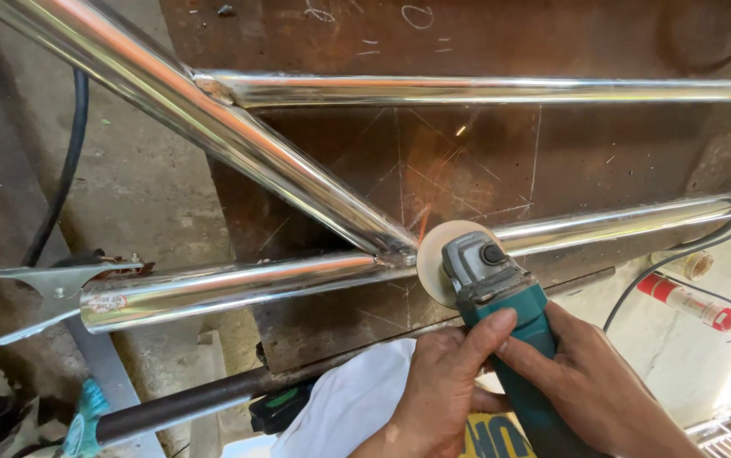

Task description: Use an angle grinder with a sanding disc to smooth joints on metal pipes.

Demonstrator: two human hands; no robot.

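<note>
Grinder (501,314): we clamp our left hand (446,386) and right hand (590,386) around its teal body. Right of our grip lies a red-and-white labelled tube (686,301); a white sticker (107,303) marks the far-left pipe (238,287) end.

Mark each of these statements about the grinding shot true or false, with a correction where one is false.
1. Both hands grip the green angle grinder. True: the left hand and the right hand wrap its body.
2. The grinder's disc meets the joint where the shiny steel tubes come together. True, and sparks fly up from it.
3. The tubes lie on a white plastic sheet. False: they lie over a rusty brown metal plate.
4. A metal clamp grips the left end of the lower tube. True.
5. The white cloth is draped over the upper tube. False: it lies below the tubes, by the left hand.
</note>
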